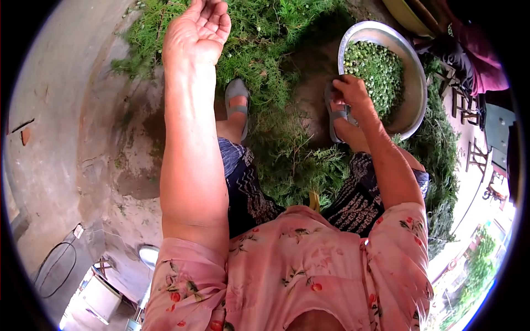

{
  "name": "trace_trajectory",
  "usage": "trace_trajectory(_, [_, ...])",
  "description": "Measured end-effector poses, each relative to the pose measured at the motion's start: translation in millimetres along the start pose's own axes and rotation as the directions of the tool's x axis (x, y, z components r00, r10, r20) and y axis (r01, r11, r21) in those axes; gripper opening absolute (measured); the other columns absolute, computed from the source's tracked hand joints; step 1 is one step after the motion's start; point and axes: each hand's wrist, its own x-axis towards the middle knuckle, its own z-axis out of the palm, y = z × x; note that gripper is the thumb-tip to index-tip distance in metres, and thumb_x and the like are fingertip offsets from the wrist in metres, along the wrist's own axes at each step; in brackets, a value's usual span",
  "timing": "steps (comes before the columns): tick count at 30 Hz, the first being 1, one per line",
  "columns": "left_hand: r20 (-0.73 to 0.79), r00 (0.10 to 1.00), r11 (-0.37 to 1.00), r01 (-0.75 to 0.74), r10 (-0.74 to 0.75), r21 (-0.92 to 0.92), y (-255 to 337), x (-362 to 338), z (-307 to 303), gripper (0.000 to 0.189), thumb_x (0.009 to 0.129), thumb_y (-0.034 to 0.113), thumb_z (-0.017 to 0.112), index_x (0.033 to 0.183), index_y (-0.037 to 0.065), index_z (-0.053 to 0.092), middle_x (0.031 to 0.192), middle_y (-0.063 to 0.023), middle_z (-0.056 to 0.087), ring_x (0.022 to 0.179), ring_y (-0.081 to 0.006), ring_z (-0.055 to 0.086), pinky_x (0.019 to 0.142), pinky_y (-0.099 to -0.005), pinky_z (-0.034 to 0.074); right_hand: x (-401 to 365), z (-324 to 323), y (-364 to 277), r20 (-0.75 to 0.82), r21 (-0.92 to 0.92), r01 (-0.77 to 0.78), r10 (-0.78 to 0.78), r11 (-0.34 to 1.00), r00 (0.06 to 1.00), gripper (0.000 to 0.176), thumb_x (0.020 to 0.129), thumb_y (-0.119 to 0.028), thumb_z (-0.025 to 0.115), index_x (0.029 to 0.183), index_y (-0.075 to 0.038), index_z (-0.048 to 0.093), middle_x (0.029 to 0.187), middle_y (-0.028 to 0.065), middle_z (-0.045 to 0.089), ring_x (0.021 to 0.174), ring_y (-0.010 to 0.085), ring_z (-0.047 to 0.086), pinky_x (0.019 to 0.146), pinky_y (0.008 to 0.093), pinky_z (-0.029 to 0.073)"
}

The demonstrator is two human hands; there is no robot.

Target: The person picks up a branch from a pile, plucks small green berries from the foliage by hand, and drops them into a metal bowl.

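Observation:
My left hand [197,36] is stretched forward over a pile of green conifer branches [259,38], palm turned up. Its fingers curl loosely, the tips reach the top edge of the view, and I see nothing held in it. My right hand [352,92] is at the near left rim of a metal basin [415,105], above my foot. Its fingers are bent together, and whatever may be in them is hidden. Inside the basin lies a heap of small green cones [375,69] mixed with bits of foliage.
My feet in grey shoes [237,91] stand among the branches. More cut greenery [436,165] lies to the right of my leg. Someone in purple clothing [488,69] is at the upper right, near another basin [406,16]. Bare concrete [61,138] spreads on the left.

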Motion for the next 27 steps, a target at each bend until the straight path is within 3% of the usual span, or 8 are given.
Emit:
trace_trajectory(4, [0.027, 0.996, 0.986, -0.093, 0.090, 0.138, -26, -28, 15, 0.016, 0.085, 0.011, 0.053, 0.094, -0.003, 0.052, 0.086, -0.0116, 0.060, 0.075, -0.0195, 0.059, 0.069, -0.0304, 0.049, -5, 33, -9, -0.134, -0.012, -0.058, 0.056, 0.998, 0.989, 0.015, 0.080, -0.012, 0.055, 0.088, 0.000, 0.055, 0.071, 0.0068, 0.057, 0.052, 0.0150, 0.055, 0.041, 0.0268, 0.043])
trace_trajectory(10, [0.323, 0.903, 0.801, 0.039, -0.285, 0.597, -82, -73, 48, 0.018, 0.082, 0.017, 0.058, 0.089, 0.000, 0.058, 0.079, -0.0084, 0.062, 0.067, -0.0126, 0.058, 0.058, -0.0214, 0.046, 40, 61, 28, 0.078, 0.096, -0.036, 0.028, 0.995, 0.997, 0.021, 0.081, -0.017, 0.058, 0.094, -0.002, 0.054, 0.074, 0.0059, 0.057, 0.048, 0.0137, 0.051, 0.041, 0.0262, 0.039])
trace_trajectory(14, [0.643, 0.676, 0.400, -0.511, -0.361, 0.761, -119, -88, 44, 0.016, 0.080, 0.018, 0.059, 0.085, 0.003, 0.059, 0.071, -0.0124, 0.062, 0.061, -0.0186, 0.059, 0.059, -0.0289, 0.047, 156, 64, 162, -0.230, -0.110, 0.046, -0.070, 0.993, 0.971, 0.014, 0.083, -0.014, 0.053, 0.095, -0.005, 0.053, 0.077, 0.0069, 0.059, 0.054, 0.0175, 0.057, 0.047, 0.0304, 0.046])
trace_trajectory(15, [0.635, 0.691, 0.372, -0.521, -0.345, 0.768, -123, -91, 44, 0.016, 0.080, 0.018, 0.059, 0.084, 0.002, 0.059, 0.069, -0.0138, 0.061, 0.062, -0.0222, 0.059, 0.060, -0.0315, 0.048, 86, 77, 54, -0.069, 0.073, -0.256, 0.261, 0.964, 0.963, 0.014, 0.083, -0.012, 0.053, 0.095, -0.003, 0.053, 0.077, 0.0070, 0.059, 0.056, 0.0175, 0.058, 0.046, 0.0307, 0.046])
trace_trajectory(17, [0.667, 0.718, 0.310, -0.600, -0.200, 0.738, -129, -95, 45, 0.016, 0.078, 0.017, 0.059, 0.081, 0.001, 0.058, 0.067, -0.0161, 0.059, 0.065, -0.0307, 0.059, 0.062, -0.0369, 0.047, 98, 81, 50, -0.014, 0.060, -0.205, 0.206, 0.977, 0.978, 0.017, 0.083, -0.011, 0.053, 0.097, -0.001, 0.053, 0.076, 0.0075, 0.058, 0.055, 0.0168, 0.057, 0.043, 0.0290, 0.045])
trace_trajectory(22, [0.636, 0.758, 0.368, -0.555, -0.145, 0.746, -112, -89, 51, 0.016, 0.078, 0.013, 0.059, 0.081, -0.001, 0.054, 0.065, -0.0162, 0.057, 0.063, -0.0312, 0.058, 0.057, -0.0378, 0.045, 134, 107, 31, -0.044, 0.023, -0.039, 0.040, 0.999, 0.998, 0.020, 0.082, -0.010, 0.053, 0.099, 0.001, 0.055, 0.076, 0.0071, 0.057, 0.057, 0.0149, 0.056, 0.043, 0.0275, 0.044])
trace_trajectory(25, [0.597, 0.798, 0.462, -0.499, -0.083, 0.733, -102, -83, 52, 0.014, 0.077, 0.009, 0.060, 0.080, -0.002, 0.052, 0.062, -0.0157, 0.054, 0.059, -0.0314, 0.056, 0.056, -0.0376, 0.044, 174, 122, 25, -0.031, -0.130, 0.065, -0.069, 0.989, 0.997, 0.020, 0.082, -0.012, 0.053, 0.098, 0.001, 0.056, 0.079, 0.0072, 0.056, 0.060, 0.0140, 0.055, 0.044, 0.0270, 0.045])
trace_trajectory(27, [0.562, 0.827, 0.513, -0.479, -0.007, 0.712, -96, -82, 51, 0.012, 0.076, 0.004, 0.059, 0.079, -0.003, 0.049, 0.058, -0.0139, 0.050, 0.053, -0.0302, 0.052, 0.053, -0.0372, 0.042, 205, 131, 30, -0.051, -0.407, 0.290, -0.338, 0.866, 0.940, 0.021, 0.083, -0.015, 0.053, 0.095, 0.001, 0.056, 0.082, 0.0080, 0.058, 0.069, 0.0183, 0.056, 0.055, 0.0312, 0.048])
